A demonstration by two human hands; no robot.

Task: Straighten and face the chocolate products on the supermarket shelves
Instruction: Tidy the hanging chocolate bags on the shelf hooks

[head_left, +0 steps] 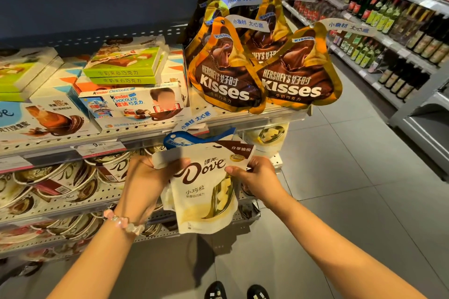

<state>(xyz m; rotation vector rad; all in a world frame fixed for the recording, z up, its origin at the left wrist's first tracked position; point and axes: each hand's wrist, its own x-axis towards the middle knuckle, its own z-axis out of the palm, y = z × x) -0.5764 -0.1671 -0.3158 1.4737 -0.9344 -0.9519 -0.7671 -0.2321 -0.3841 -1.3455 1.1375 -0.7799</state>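
The left hand [145, 172] and right hand [257, 177] each pinch a top corner of a white chocolate pouch [206, 192], held label-outward off the shelf [60, 206], apparently for facing. Gold bags [228, 80] stand upright above, fronts forward.

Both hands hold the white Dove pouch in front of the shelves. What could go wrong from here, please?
1. The left hand and the right hand pinch only the top corners of the white Dove chocolate pouch, which hangs free; it could slip and fall to the grey tiled floor.
2. The gold teardrop-shaped Hershey's Kisses bags lean over the edge of the shelf above; lifting the pouch may knock one down.
3. A blue Kisses bag lies just behind the pouch and might get pushed askew.
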